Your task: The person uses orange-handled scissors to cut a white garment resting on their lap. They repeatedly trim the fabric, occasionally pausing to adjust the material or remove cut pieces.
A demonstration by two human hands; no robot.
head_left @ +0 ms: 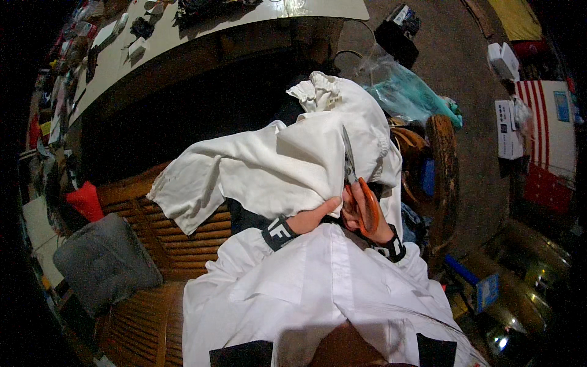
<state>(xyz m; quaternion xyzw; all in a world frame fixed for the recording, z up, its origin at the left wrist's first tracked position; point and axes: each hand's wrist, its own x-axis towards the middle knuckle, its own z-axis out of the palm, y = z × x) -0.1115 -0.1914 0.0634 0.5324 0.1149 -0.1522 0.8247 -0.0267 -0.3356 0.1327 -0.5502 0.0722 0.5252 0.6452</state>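
Observation:
A large white cloth is draped over my lap, with gathered, ruffled edges at its far end. My left hand grips the near edge of the cloth, thumb on top and most fingers hidden under it. Close beside it, my right hand is closed on scissors with orange handles. Their dark blades point away from me along a raised fold of the cloth and look nearly together. Whether the blades have fabric between them I cannot tell.
I sit on a slatted wooden bench with a grey cushion to the left. A wooden armrest stands at my right. Ahead is a pale table. A teal plastic bag and white boxes lie to the right.

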